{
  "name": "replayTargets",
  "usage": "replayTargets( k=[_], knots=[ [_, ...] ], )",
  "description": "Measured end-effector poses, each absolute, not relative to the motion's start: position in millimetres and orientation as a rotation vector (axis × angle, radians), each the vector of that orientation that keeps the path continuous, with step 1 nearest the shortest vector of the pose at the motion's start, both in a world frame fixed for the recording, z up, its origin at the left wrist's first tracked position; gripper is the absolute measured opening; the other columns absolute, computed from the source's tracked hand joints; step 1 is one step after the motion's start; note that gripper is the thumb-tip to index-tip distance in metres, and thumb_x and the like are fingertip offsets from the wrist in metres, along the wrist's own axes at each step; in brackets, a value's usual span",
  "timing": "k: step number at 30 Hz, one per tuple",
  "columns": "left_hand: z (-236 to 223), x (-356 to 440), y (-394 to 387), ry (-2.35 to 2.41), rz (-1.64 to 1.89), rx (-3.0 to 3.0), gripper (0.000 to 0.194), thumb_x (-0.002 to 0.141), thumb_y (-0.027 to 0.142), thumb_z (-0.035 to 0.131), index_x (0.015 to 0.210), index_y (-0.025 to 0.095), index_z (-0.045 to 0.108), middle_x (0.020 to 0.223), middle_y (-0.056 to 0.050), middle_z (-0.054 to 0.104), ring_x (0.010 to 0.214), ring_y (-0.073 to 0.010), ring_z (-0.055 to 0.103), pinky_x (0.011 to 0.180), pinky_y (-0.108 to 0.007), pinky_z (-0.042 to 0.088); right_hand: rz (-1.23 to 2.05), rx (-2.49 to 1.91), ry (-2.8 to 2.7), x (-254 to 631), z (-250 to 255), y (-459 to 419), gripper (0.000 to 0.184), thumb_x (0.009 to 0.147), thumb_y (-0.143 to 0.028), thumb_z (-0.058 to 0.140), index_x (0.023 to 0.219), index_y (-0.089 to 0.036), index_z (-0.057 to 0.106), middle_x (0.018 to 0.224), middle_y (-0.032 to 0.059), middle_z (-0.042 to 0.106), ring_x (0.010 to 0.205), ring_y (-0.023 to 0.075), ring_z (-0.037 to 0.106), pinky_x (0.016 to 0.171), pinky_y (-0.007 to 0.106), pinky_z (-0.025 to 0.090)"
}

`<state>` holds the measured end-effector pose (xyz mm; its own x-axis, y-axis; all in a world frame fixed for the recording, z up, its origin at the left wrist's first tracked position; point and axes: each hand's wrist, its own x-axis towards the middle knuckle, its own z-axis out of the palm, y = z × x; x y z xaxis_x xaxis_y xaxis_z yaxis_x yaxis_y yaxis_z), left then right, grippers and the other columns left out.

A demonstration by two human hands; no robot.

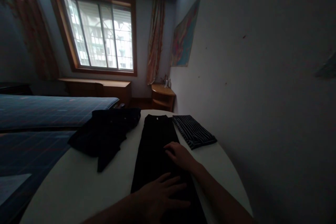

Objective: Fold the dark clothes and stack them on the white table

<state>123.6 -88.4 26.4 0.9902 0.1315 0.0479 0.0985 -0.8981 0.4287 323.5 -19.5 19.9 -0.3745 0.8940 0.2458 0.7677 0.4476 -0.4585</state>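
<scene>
A long black garment (154, 140), perhaps trousers folded lengthwise, lies flat down the middle of the round white table (63, 189). Its far end has a band with a small white tag. My left hand (162, 194) rests on the near part of the cloth with fingers spread. Farther along, at the garment's right edge, my right hand (181, 155) touches it, open, with the fingers slightly bent. A folded black garment with white stripes (194, 131) is to the right of it. Over the table's left edge lies a crumpled dark garment (107, 136).
A bed with a blue checked cover (57, 106) is close on the left. The bare wall (249, 112) runs along the right. Beyond the table are a wooden corner shelf (162, 90), a wooden desk (115, 83) and a barred window (102, 35).
</scene>
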Motion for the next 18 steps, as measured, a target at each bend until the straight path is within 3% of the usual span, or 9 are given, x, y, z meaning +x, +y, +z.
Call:
replayTargets(
  k=[4,12,18],
  knots=[
    [19,125,-84,0.159,0.123,2.763,0.055,0.099,0.034,0.048,0.152,0.033,0.031,0.163,-0.007,0.019,0.148,-0.0342,0.017,0.116,-0.062,0.019,0.309,-1.525,-2.196,312,29,11,0.026,0.093,-0.030,0.052,0.111,-0.021,0.068,0.110,0.0059,0.071,0.104,0.0200,0.064,0.093,0.030,0.046],
    [-22,136,-69,0.094,0.279,2.947,0.050,0.104,0.035,0.038,0.152,0.038,0.028,0.159,-0.005,0.026,0.143,-0.0327,0.031,0.111,-0.058,0.036,0.274,-1.749,-2.130,282,32,109,0.027,0.092,-0.031,0.055,0.113,-0.018,0.069,0.117,0.0095,0.070,0.111,0.0216,0.063,0.094,0.030,0.045],
    [-51,145,-62,0.231,0.268,2.813,0.054,0.103,0.037,0.038,0.155,0.030,0.023,0.151,-0.004,0.044,0.136,-0.0287,0.045,0.110,-0.050,0.041,0.340,-1.867,-2.055,264,18,168,0.030,0.092,-0.038,0.057,0.109,-0.017,0.070,0.113,0.0129,0.071,0.108,0.0253,0.065,0.088,0.032,0.047]
  ],
)
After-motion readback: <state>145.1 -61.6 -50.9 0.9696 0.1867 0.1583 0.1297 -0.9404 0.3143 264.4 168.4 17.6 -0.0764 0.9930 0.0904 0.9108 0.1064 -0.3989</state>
